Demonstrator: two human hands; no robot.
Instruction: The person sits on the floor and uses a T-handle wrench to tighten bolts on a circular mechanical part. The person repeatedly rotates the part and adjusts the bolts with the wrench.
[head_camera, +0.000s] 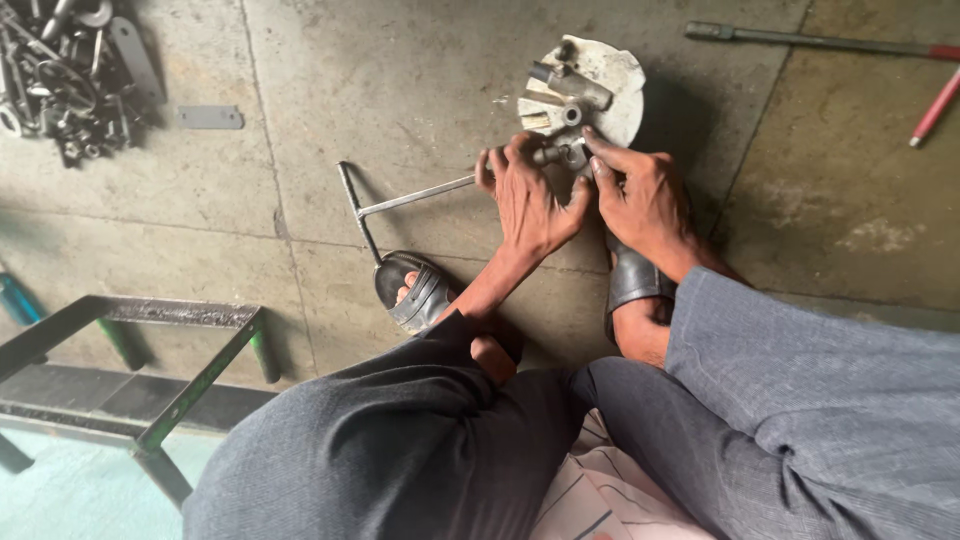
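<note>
Squats low over a grey concrete floor (300, 100), feet in black rubber sandals (420, 295)

Works on a round pale metal plate with stubby pegs and tubes on top (600, 85). Lies flat on the floor, just past the toes, touching both sets of fingers at its near edge

Wraps the left hand (530, 205) tight around the near end of a long T-shaped metal wrench (400, 200). Points the tip of that tool in toward a small grey knob at the edge of the plate (560, 152), with the cross handle resting on the floor, off to the left

Pinches that same knob with the right hand (645, 200), fingers bent and close together, thumb pressed in beside the left thumb. Hides the very tip of the tool, so cannot tell if it sits on the knob or just beside it

Looks like the fitting step: lining the tool up with the little knob. Calls for a steady plate, a straight tool, and a good seat on the knob before any hard twist, or it could slip off

Leaves other things well apart: a heap of dark metal bits (65, 75) at the top left, a small flat grey strip (210, 117) near it, a long rod with a red end (820, 40) at the top right, and a green metal frame (190, 385) down at the left
</note>
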